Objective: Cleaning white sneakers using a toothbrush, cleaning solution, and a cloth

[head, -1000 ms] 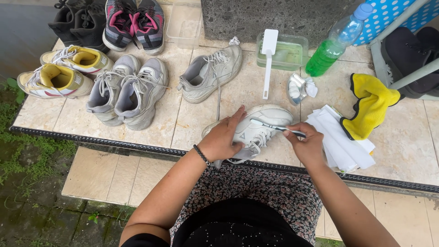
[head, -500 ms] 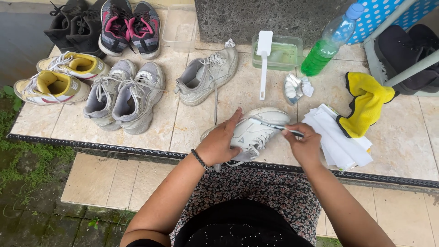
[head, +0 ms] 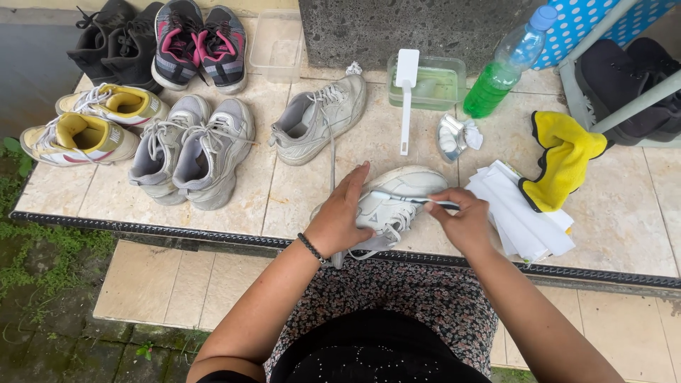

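Two bare hands work on one white sneaker [head: 397, 202] that lies on its side at the front edge of a tiled ledge [head: 284, 198], just above the person's lap. The left hand [head: 340, 216] is spread over the shoe's heel end, fingers pressed flat on the upper and holding it down; a dark beaded bracelet [head: 312, 248] circles that wrist. The right hand [head: 464, 220] is clenched around the handle of a small brush [head: 411, 200], whose thin white shaft reaches left across the shoe so that its head rests on the side of the upper. Loose laces hang from the sneaker over the ledge's dark rim.

Just right of the right hand lies a stack of folded white cloths [head: 521, 216], with a yellow rubber glove [head: 564, 159] draped partly over it. Behind the sneaker stand a crumpled bit of foil and tissue [head: 454, 136], a long white brush [head: 406, 92] leaning on a clear tub of greenish liquid [head: 436, 81], and a plastic bottle of green liquid [head: 500, 74]. The matching white sneaker [head: 316, 120] sits farther back to the left. Beyond it are a grey pair [head: 191, 152], a yellow-and-white pair [head: 92, 120], a pink-and-grey pair [head: 198, 42] and a black pair [head: 110, 39], well apart from the hands.
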